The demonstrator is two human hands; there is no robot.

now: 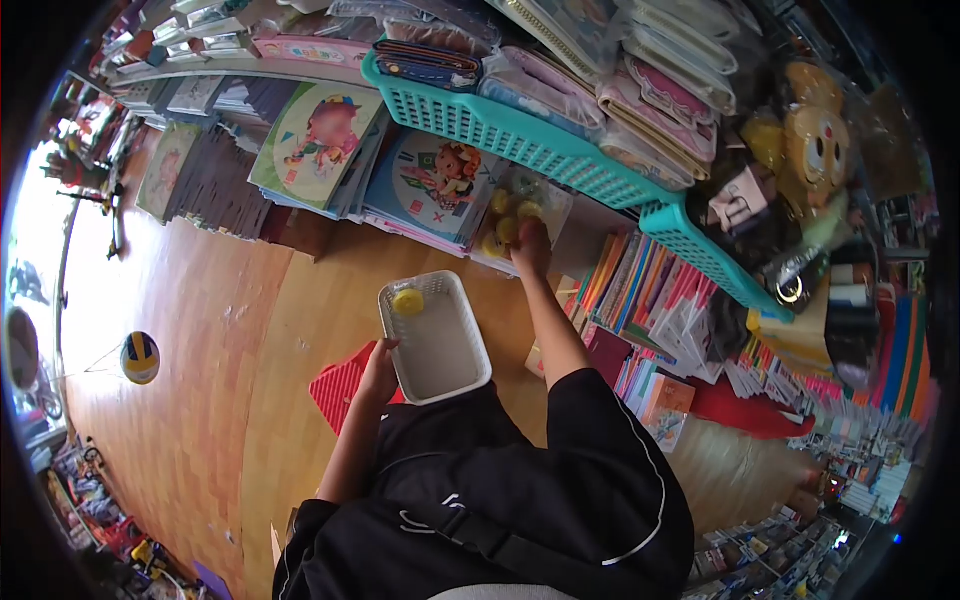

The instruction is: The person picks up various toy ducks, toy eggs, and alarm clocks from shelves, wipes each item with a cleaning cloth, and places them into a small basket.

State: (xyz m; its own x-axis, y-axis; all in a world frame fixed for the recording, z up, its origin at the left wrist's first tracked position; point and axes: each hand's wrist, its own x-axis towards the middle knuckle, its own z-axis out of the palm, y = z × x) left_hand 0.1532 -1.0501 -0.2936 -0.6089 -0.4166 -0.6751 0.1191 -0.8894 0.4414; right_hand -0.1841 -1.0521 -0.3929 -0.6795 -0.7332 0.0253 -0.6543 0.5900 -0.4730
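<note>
A white plastic basket [437,345] is tilted over my lap, and my left hand [378,370] grips its left rim. One small yellow round item [408,302] lies inside at the basket's far left corner. My right hand [532,248] reaches to a clear bag or tray holding several yellow round items [505,215] on the low shelf. Its fingers are closed at these items; exactly what they hold is too small to tell. A red ribbed plastic piece [345,385] lies beside my left hand.
Stacked picture notebooks [325,140] and more books [435,185] line the shelf ahead. Teal baskets [520,135] of pouches stand above. Upright thin books [650,290] fill the right side. A yellow and dark ball [140,357] is at the left above the wooden floor [200,400].
</note>
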